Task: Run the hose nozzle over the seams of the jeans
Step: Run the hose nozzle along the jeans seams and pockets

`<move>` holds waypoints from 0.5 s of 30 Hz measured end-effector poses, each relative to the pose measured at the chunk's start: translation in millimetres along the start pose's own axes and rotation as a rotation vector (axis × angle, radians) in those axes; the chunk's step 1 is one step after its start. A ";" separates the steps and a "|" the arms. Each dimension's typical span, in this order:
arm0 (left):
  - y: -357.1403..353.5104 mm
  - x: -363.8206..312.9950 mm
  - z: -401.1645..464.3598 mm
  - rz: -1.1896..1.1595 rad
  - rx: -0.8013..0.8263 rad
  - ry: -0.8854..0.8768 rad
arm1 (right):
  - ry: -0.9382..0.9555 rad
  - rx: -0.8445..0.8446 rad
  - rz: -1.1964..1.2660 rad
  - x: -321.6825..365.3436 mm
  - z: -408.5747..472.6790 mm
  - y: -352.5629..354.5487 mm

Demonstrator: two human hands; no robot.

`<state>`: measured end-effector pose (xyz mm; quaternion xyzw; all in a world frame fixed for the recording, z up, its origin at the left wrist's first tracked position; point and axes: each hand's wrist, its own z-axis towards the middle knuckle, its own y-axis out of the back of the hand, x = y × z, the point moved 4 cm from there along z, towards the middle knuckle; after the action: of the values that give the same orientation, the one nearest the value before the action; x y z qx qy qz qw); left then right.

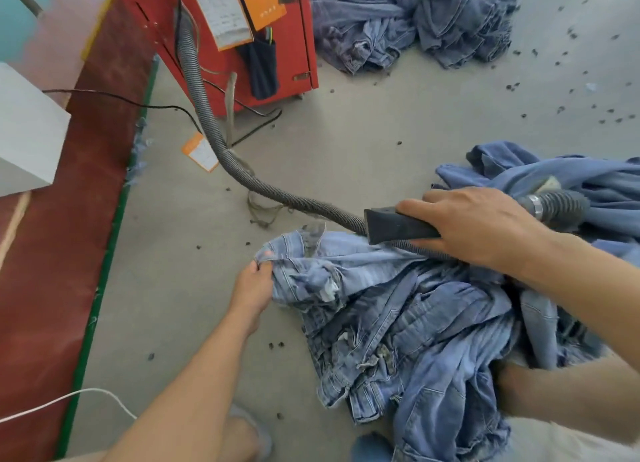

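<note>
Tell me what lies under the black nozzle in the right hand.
Under the black wedge-shaped nozzle, gripped by the right hand, lies the grey ribbed hose and the light-blue denim jeans. The floor below is covered by the jeans.

jeans [398, 309]: faded blue denim cloth, frayed edges | hose [207, 122]: grey ribbed plastic, matt | nozzle [398, 226]: black matt plastic | hose clamp [536, 205]: shiny metal | floor [381, 122]: pale matt concrete | cabinet [298, 39]: red painted metal, paper tags

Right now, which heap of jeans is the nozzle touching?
The lighter heap of jeans nearest the person, pinched by the left hand; the nozzle meets it.
</note>
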<state>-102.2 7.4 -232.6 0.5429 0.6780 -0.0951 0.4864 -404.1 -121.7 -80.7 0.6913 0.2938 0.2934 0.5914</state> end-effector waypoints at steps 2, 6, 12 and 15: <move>-7.8 -2.9 3.0 -0.468 0.170 0.103 | 0.036 -0.007 -0.081 -1.8 4.2 -3.1; -36.9 -8.5 -7.4 -0.586 0.495 0.236 | 0.002 -0.024 -0.199 2.5 7.4 -18.3; -82.5 1.1 -13.2 -0.484 0.620 0.316 | -0.016 0.136 -0.316 6.3 4.1 -46.7; -90.1 -1.7 -9.9 -0.654 0.642 0.319 | -0.047 0.161 -0.312 -1.5 5.0 -46.2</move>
<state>-182.5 -22.5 -262.2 0.4318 0.8156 -0.3630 0.1287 -404.0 -120.1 -127.2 0.6892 0.4062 0.1573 0.5790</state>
